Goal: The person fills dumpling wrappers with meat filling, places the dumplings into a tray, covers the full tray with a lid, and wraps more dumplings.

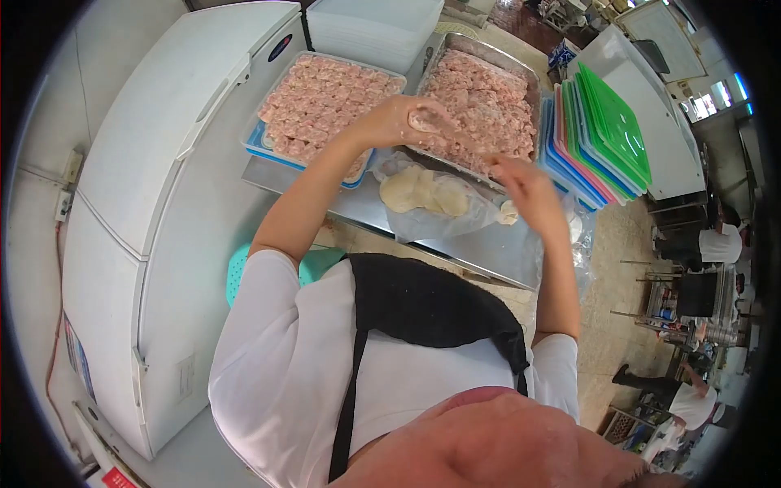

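Cupped in my left hand [399, 124] is a pale round dough wrapper [423, 120], above the near left corner of the meat pan. Motion smears my right hand [525, 189] at the pan's near right edge; its fingers seem curled, but what they hold cannot be made out. Pink minced meat [480, 89] fills the deep metal pan [533, 77]. Below my hands, a stack of dough wrappers [423, 192] lies on a clear plastic bag [411, 224]. A small pale dough piece [508, 213] sits beneath my right hand.
Rows of filled pieces [325, 98] cover a tray at left on the metal table [468, 244]. Translucent containers [370, 32] stand behind it. Stacked coloured lids [606, 130] rise at right. A white refrigerator [163, 203] stands left. Two people [691, 403] are farther off at right.
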A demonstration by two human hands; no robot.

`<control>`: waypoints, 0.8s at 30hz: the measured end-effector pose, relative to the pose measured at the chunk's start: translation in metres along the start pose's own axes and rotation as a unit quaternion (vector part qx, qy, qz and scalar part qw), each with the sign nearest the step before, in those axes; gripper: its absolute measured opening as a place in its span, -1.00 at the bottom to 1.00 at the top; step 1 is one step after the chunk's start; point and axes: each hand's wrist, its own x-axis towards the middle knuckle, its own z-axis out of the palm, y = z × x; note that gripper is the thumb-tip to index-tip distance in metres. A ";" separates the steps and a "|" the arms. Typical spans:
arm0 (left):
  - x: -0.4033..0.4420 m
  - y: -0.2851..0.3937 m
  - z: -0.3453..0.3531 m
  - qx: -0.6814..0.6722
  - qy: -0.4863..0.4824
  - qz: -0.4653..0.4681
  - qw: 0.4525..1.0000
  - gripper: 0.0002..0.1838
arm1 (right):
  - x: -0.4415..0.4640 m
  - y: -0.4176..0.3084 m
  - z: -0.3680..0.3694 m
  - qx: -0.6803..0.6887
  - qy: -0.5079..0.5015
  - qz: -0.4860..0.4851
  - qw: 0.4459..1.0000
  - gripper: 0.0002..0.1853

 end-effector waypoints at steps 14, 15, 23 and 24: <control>-0.098 -0.058 -0.069 0.087 0.056 -0.088 0.991 -0.38 | 0.022 -0.074 0.073 -0.070 0.035 -0.021 0.997 -0.74; -0.113 -0.058 -0.080 0.089 0.061 -0.121 0.987 -0.38 | 0.021 -0.074 0.075 -0.032 0.043 -0.012 0.998 -0.74; -0.207 -0.159 -0.147 0.291 0.188 -0.213 0.914 -0.36 | -0.037 -0.023 0.104 0.084 0.061 0.240 0.965 -0.68; -0.210 -0.158 -0.150 0.298 0.168 -0.233 0.910 -0.35 | -0.044 -0.018 0.109 0.099 0.070 0.251 0.960 -0.68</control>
